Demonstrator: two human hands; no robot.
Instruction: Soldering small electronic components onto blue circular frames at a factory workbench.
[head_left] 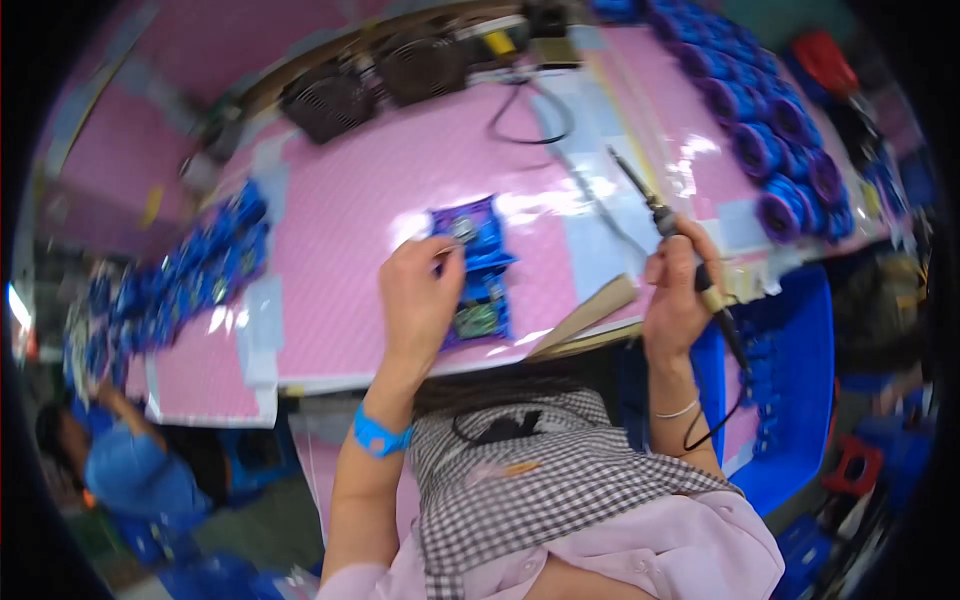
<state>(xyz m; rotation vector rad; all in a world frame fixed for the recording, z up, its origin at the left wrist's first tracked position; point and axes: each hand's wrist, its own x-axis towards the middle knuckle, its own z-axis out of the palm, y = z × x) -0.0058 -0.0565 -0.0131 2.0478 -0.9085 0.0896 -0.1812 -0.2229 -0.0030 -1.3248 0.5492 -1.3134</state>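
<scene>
Two blue plastic housings lie end to end on the pink table in front of me. The upper housing has a small silvery part in it, and the lower housing shows a green circuit board. My left hand is at the left side of the upper housing, thumb and fingers pinched together; what they hold, if anything, is too small to make out. In my right hand is a soldering iron, its tip pointing up and left, raised apart from the housings. Its black cord hangs below the hand.
Rows of blue spool-shaped parts stand at the far right. More blue housings line the left. Dark baskets stand at the back, beside a looped cable. A blue bin sits right; a person in blue is at lower left.
</scene>
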